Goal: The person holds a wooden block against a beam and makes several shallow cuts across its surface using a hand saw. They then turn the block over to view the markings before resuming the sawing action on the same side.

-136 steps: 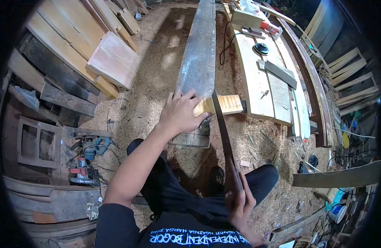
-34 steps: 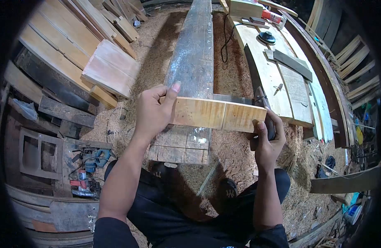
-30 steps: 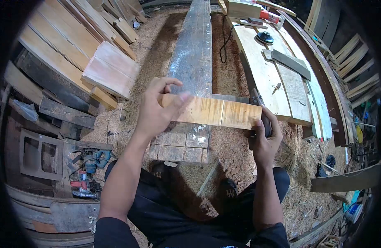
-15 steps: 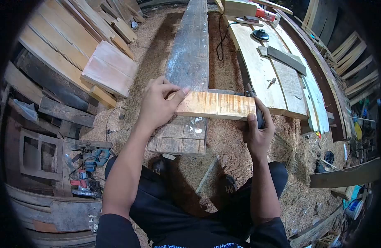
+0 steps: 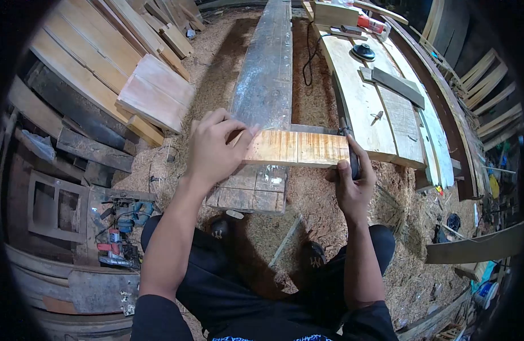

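A short wooden board [image 5: 296,148] with brown-streaked grain and a thin line across its face is held level between my hands. My left hand [image 5: 213,145] pinches its left end, thumb and forefinger at the top edge. At the opposite end, my right hand [image 5: 355,176] is closed with the thumb on the board's near edge. Fingers of that hand also wrap a dark tool [image 5: 354,162] pressed to the board's end; I cannot tell its kind. Beneath the board runs a long, worn dark bench plank [image 5: 262,85], whose near end [image 5: 247,199] shows squared-off wood.
To the right, a pale slab table [image 5: 358,96] carries a black round disc [image 5: 363,52], a grey wood strip [image 5: 397,86] and a red tool [image 5: 371,24]. Planks [image 5: 80,51] lean at left, with blue power tools [image 5: 134,216] lower down. Sawdust covers the floor [image 5: 313,199].
The view has shifted slightly, so the bench and slab table sit a little further right and lower. Both hands keep their hold on the board, which looks slightly lower at its left end.
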Demonstrator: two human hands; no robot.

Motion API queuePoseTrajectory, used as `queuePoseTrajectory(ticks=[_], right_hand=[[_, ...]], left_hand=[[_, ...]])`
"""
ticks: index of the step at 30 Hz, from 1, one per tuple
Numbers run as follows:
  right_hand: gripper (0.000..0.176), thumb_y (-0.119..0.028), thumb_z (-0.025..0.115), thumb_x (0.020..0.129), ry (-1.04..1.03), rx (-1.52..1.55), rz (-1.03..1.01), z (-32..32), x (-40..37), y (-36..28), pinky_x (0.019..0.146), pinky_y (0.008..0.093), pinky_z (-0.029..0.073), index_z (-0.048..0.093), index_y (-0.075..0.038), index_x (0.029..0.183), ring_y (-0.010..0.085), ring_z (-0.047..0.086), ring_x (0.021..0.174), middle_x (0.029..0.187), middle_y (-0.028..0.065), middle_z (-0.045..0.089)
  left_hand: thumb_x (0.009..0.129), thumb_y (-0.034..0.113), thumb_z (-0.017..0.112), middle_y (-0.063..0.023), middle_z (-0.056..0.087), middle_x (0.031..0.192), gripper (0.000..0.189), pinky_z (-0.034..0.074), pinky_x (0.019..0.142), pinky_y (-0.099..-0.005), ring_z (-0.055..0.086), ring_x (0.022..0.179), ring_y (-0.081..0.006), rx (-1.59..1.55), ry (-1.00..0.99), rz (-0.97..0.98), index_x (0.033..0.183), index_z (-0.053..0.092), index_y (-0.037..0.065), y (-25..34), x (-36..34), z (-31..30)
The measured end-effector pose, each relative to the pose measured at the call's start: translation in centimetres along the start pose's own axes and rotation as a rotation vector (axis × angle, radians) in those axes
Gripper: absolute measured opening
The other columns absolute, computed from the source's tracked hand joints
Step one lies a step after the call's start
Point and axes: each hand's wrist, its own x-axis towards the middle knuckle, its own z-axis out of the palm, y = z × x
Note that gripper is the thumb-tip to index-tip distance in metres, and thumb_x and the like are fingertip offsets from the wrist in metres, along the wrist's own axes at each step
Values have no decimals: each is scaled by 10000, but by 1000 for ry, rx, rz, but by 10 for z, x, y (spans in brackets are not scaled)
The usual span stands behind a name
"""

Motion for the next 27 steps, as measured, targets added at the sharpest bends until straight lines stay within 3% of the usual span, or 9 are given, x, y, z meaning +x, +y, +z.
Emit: queuePoseTrajectory(ticks=[2,6,8,16,17,20,23,24,27], right_hand=[[490,-154,664,1058,-28,-9,-3,3,0,1,632,259,578,525,-5,1503,101,686,738,988,106,711],[506,-148,673,1052,-37,33,7,13,1,0,628,252,566,514,-3,1509,94,674,729,962,94,710],[497,-149,671,1053,-53,21,9,18,1,-1,621,251,559,525,-2,1505,88,666,719,955,94,710],[534,-85,646,1037,99,-274,-119,13,6,-5,761,285,590,500,8,1543,146,717,809,1126,163,763],[518,-111,588,1083,119,-335,-136,7,1,-8,586,231,502,468,-6,1576,56,600,666,1026,95,761],[510,-174,568,1109,112,-228,-64,-7,-10,-44,524,211,433,464,41,1560,43,536,584,868,71,732],[504,-160,591,1092,82,-286,-114,-28,-34,-60,590,224,475,496,48,1541,68,584,640,808,18,678],[508,-195,578,1102,67,-100,-49,-17,-44,-87,502,212,391,498,62,1532,38,504,551,732,11,629],[540,-257,551,1113,58,-42,30,-9,-78,-119,447,223,356,486,79,1530,47,470,479,658,10,590]], left_hand=[[928,451,777,-78,693,920,365,437,899,-401,658,951,-256,19,-147,-159,931,819,89,3,-5,-13],[878,363,830,-111,711,1020,381,495,936,-432,670,1000,-289,205,-99,86,1111,799,62,12,-15,-26],[843,482,831,-95,712,1091,559,439,1047,-458,641,1098,-287,92,-171,168,1257,767,112,15,-20,-24],[888,558,770,-59,692,1201,611,414,1053,-407,602,1143,-248,184,-311,45,1381,719,201,21,-21,-35],[905,560,750,-61,686,1211,592,410,1046,-409,596,1151,-248,198,-309,64,1383,718,211,20,-24,-33],[950,554,697,-67,670,1257,534,401,1043,-435,583,1175,-259,216,-306,68,1391,712,253,28,-29,-32],[978,493,685,-66,664,1305,456,420,1065,-469,582,1211,-281,226,-343,42,1353,732,239,31,-31,-33],[978,493,685,-66,664,1305,456,420,1065,-469,582,1211,-281,220,-332,37,1353,732,239,28,-31,-30],[1021,391,649,-61,683,1344,359,482,1074,-462,604,1268,-263,85,-243,146,1295,752,183,25,-37,-28]])
